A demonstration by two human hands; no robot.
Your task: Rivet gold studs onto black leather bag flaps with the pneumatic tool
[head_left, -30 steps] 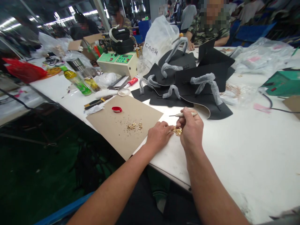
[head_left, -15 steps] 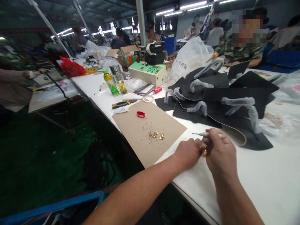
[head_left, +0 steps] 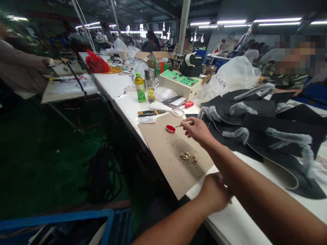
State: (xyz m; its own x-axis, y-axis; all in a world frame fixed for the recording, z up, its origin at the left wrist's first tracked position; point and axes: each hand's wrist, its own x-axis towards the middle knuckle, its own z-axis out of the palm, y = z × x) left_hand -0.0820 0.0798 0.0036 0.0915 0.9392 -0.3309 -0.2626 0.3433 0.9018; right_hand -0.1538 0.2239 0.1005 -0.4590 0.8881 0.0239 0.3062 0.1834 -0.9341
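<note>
My right hand (head_left: 194, 129) pinches a thin tool (head_left: 188, 122) with a pale handle and a fine dark tip. Its tip points left, close to a small red oval cap-like dish (head_left: 170, 129) on a sheet of brown cardboard (head_left: 158, 136). My left hand (head_left: 217, 192) is at the table's near edge, curled closed. My right forearm crosses over its fingers, so whatever they hold is hidden. Between the hands, small gold metal rings (head_left: 185, 156) lie in two clusters on the cardboard, among scattered dark specks.
Pliers (head_left: 150, 112), a roll of tape (head_left: 178, 112) and a red-and-white tube (head_left: 187, 104) lie beyond the cardboard. Behind stand a green-labelled bottle (head_left: 140, 87), a glass flask (head_left: 150, 85) and a green-topped machine (head_left: 180, 81). Black panels with wrapped handles (head_left: 255, 119) pile up on the right.
My right hand has moved away from my left, forward and left to the red dish, carrying the thin tool. My left hand stays near the table edge. The camera view has shifted.
</note>
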